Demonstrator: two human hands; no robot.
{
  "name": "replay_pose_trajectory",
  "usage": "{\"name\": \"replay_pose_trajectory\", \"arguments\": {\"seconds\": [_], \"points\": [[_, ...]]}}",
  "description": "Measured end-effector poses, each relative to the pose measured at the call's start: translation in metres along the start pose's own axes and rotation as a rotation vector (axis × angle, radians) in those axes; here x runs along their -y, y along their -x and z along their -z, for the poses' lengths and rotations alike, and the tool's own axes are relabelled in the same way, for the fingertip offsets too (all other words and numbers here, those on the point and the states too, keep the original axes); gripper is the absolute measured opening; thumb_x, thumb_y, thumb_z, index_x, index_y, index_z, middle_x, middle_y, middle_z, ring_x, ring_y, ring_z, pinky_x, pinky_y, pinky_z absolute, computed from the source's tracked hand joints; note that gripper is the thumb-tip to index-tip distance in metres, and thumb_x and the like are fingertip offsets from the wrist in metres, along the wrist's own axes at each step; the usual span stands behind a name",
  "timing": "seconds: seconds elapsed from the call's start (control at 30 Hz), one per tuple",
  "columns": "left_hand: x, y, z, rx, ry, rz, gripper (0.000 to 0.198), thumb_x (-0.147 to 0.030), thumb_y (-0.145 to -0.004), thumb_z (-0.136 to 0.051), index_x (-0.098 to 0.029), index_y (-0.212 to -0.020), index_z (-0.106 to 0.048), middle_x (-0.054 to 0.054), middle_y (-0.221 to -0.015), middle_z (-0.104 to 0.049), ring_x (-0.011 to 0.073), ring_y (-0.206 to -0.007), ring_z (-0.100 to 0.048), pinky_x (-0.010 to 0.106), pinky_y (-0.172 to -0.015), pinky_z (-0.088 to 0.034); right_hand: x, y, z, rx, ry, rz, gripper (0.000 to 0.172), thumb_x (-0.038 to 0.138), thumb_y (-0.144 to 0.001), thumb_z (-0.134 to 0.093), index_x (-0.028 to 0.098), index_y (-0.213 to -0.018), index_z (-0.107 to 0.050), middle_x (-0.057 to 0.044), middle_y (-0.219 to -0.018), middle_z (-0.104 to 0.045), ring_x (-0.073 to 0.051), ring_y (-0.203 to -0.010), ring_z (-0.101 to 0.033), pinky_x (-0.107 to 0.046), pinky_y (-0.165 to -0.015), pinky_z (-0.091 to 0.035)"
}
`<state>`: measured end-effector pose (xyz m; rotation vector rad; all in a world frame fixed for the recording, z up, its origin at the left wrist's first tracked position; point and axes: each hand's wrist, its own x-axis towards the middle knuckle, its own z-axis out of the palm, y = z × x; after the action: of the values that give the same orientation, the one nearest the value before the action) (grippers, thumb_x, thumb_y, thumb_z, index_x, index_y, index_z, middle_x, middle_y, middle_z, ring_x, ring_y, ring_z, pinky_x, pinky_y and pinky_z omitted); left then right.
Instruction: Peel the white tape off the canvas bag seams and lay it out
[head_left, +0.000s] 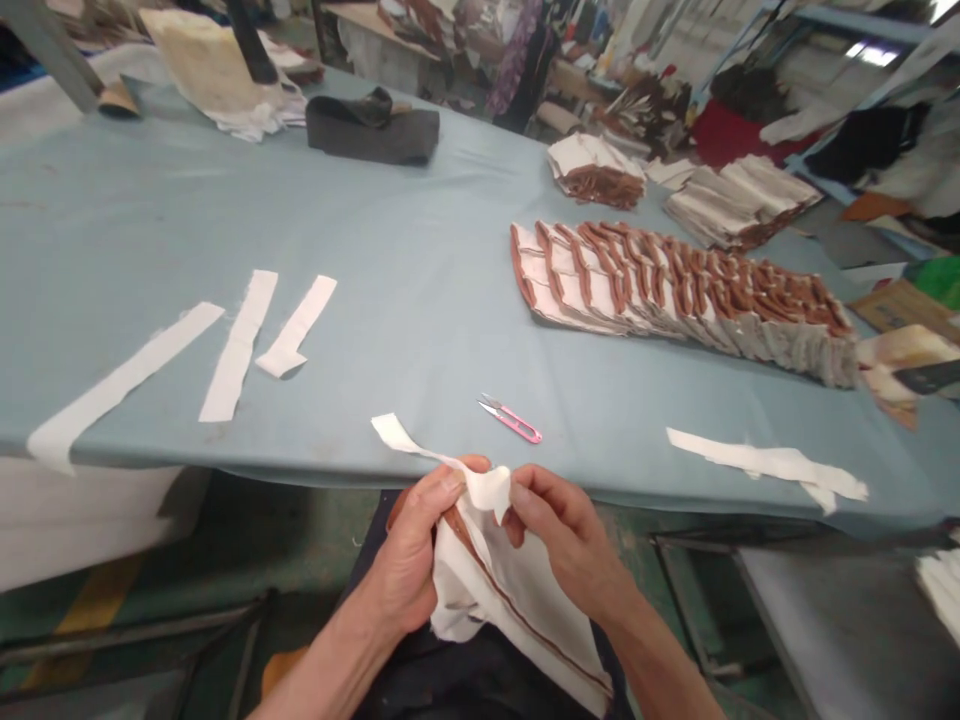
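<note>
Pale blue-green cloth covers the long surface (420, 270), and behind it the workshop is crowded with heaped fabric and a blue rack at the far right. Near the far edge lie a dark folded roll (375, 135), a yellowish bundle (202, 60) and, farther left, a cardboard tube (118, 98). On the right side a long row of brown-edged pieces (675, 285) lies overlapping, with a smaller stack (596, 168) and a greyish stack (742, 200) behind it.

Three loose strips (238, 345) lie apart on the left of the surface; one of them hangs slightly over the near edge. Crumpled white strips (769, 465) rest near that edge on the right. Pink-handled snips (517, 422) lie just beyond the hands, between them and the row — the nearest loose object ahead of the fingers.

At the near edge, over the person's lap, is the off-white cloth piece (525, 600) with its brown line. Left hand (416, 545) fingers grip its upper end together with a narrow white strip (487, 488), whose free tail reaches over the surface. Right hand (559, 525) fingers pinch the strip's curled end — their tips are partly hidden behind it.
</note>
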<state>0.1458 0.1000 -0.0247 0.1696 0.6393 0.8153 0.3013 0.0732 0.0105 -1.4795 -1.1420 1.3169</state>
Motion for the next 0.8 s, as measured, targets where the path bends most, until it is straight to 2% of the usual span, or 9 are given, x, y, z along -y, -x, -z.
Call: {"name": "replay_pose_trajectory", "arguments": {"seconds": [0.13,0.23,0.33,0.43,0.57,0.67,0.8], "points": [[0.0,0.002,0.004,-0.123,-0.047,-0.01,0.053,-0.038,-0.067,-0.093,-0.014,-0.111,-0.076,0.004,-0.08,-0.078,0.0177,-0.07,-0.07,0.026,-0.069,-0.057,-0.002,-0.001,0.003,-0.014,0.015,0.018,0.046,0.06,-0.098,-0.059,0.021,-0.075,-0.058,0.002,-0.064,-0.057,-0.014,-0.063,-0.052,-0.028,-0.064,-0.045],[-0.007,0.001,0.008,-0.18,-0.011,-0.054,0.06,-0.041,-0.066,-0.092,-0.016,-0.117,-0.075,0.002,-0.071,-0.076,0.0168,-0.062,-0.067,0.027,-0.064,-0.056,-0.006,0.002,0.007,0.011,0.049,-0.005,0.044,0.057,-0.1,-0.056,0.022,-0.073,-0.054,0.002,-0.063,-0.055,-0.015,-0.064,-0.053,-0.028,-0.065,-0.045],[-0.012,0.002,0.01,-0.171,-0.038,-0.065,0.056,-0.047,-0.068,-0.09,-0.015,-0.112,-0.076,0.002,-0.064,-0.073,0.0181,-0.059,-0.066,0.026,-0.06,-0.054,-0.012,0.007,0.011,-0.009,0.113,0.001,0.042,0.054,-0.1,-0.055,0.022,-0.073,-0.053,0.002,-0.065,-0.055,-0.015,-0.063,-0.053,-0.028,-0.063,-0.044],[-0.009,0.003,0.01,-0.097,-0.124,-0.069,0.055,-0.051,-0.068,-0.089,-0.015,-0.108,-0.075,0.006,-0.07,-0.077,0.0211,-0.062,-0.07,0.028,-0.061,-0.056,-0.017,0.013,0.016,-0.028,0.133,0.007,0.041,0.052,-0.101,-0.054,0.022,-0.074,-0.054,0.001,-0.066,-0.057,-0.016,-0.063,-0.055,-0.028,-0.064,-0.045],[0.0,0.004,0.01,-0.024,-0.226,-0.092,0.045,-0.051,-0.07,-0.088,-0.015,-0.092,-0.074,0.003,-0.059,-0.071,0.0162,-0.048,-0.062,0.025,-0.053,-0.052,-0.019,0.016,0.018,-0.019,0.059,-0.01,0.042,0.054,-0.1,-0.055,0.023,-0.071,-0.054,0.001,-0.064,-0.057,-0.017,-0.064,-0.056,-0.029,-0.066,-0.047],[0.005,0.004,0.009,-0.077,-0.27,-0.146,0.036,-0.047,-0.074,-0.086,-0.014,-0.079,-0.071,0.002,-0.059,-0.07,0.015,-0.048,-0.062,0.024,-0.052,-0.051,-0.022,0.017,0.016,0.005,0.009,-0.032,0.042,0.055,-0.098,-0.058,0.022,-0.072,-0.056,0.001,-0.064,-0.057,-0.017,-0.064,-0.055,-0.028,-0.068,-0.045],[0.005,0.007,0.006,-0.168,-0.373,-0.208,0.033,-0.045,-0.078,-0.083,-0.015,-0.081,-0.071,0.0,-0.06,-0.067,0.0151,-0.051,-0.062,0.025,-0.054,-0.052,-0.036,0.017,0.011,0.049,-0.098,-0.036,0.049,0.059,-0.103,-0.048,0.021,-0.075,-0.06,-0.001,-0.07,-0.061,-0.018,-0.068,-0.055,-0.03,-0.07,-0.044]]}}
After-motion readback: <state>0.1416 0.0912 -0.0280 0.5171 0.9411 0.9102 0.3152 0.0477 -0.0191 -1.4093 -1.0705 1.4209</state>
